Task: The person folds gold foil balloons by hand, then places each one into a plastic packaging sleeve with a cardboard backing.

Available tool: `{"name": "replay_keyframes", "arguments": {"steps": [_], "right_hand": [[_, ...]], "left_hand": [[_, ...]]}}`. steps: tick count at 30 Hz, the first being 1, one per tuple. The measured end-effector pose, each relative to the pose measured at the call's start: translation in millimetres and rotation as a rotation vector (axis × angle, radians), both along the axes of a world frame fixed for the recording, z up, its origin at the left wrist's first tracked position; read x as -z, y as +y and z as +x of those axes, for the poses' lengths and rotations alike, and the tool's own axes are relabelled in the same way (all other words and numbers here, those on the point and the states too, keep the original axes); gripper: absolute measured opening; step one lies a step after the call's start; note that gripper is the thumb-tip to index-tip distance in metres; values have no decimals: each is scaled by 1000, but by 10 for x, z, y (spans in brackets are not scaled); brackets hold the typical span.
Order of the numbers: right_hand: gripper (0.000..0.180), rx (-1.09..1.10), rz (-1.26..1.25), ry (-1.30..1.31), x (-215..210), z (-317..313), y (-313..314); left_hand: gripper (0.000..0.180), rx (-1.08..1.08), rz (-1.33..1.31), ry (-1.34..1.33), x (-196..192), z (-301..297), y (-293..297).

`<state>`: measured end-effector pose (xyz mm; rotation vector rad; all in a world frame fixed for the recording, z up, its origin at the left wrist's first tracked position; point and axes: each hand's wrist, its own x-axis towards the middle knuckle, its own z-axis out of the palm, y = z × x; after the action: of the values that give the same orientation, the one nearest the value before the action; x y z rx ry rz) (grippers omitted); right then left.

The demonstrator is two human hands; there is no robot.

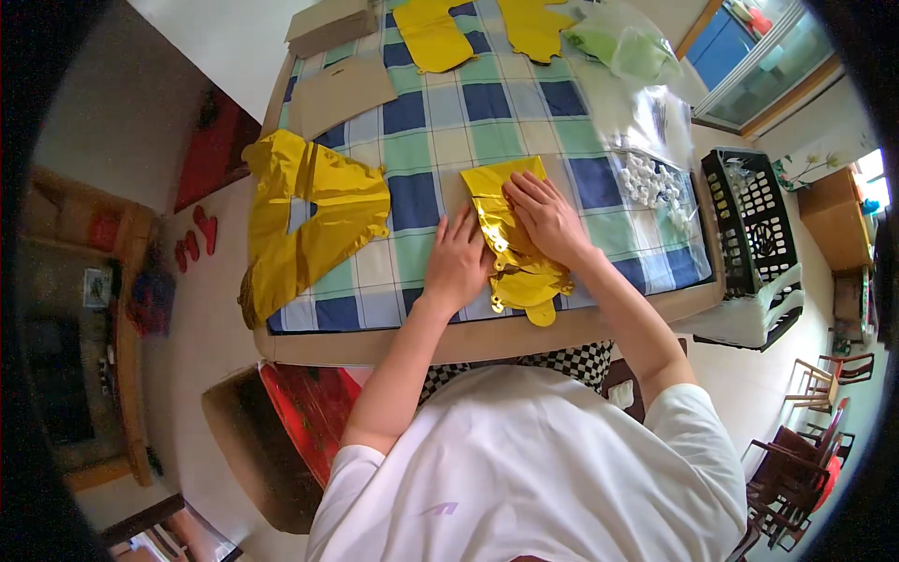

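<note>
A shiny gold foil balloon (529, 284), flat and partly folded, lies on the checkered tablecloth (438, 117) in front of me. My right hand (546, 220) rests flat on its upper part, fingers stretched. Along the left edge of the foil lies my left hand (457, 262), palm down with its fingers spread; its fingertips are beside or just touching the foil. To the left, a larger gold foil balloon (323, 229) with a small opening in its middle spreads out and hangs over the table's edge. Two more flat gold foil balloons, one (431, 37) and another (536, 26), lie at the far side.
Brown cardboard sheets (344, 92) lie at the far left of the table. Clear plastic bags (660, 122), a green bundle in plastic (618, 47) and small white pieces (653, 183) cover its right side. A black crate (749, 239) with a white bag (749, 318) stands beside it.
</note>
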<state>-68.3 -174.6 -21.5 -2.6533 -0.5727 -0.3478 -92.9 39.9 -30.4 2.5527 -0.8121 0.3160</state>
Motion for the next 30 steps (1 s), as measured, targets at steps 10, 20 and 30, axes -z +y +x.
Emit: {"name": "replay_keyframes", "arguments": {"steps": [10,20,30], "right_hand": [[41,-12,21,-20,-8,-34,5],[11,430,630,77,-175,-144,-319],[19,528,597,407,-237,-246,-309]], "left_hand": [[46,-30,-1,-11,-56,657,-395],[51,-53,89,-9,72,495,-422],[51,-37,57,-8,94,536,-459]]}}
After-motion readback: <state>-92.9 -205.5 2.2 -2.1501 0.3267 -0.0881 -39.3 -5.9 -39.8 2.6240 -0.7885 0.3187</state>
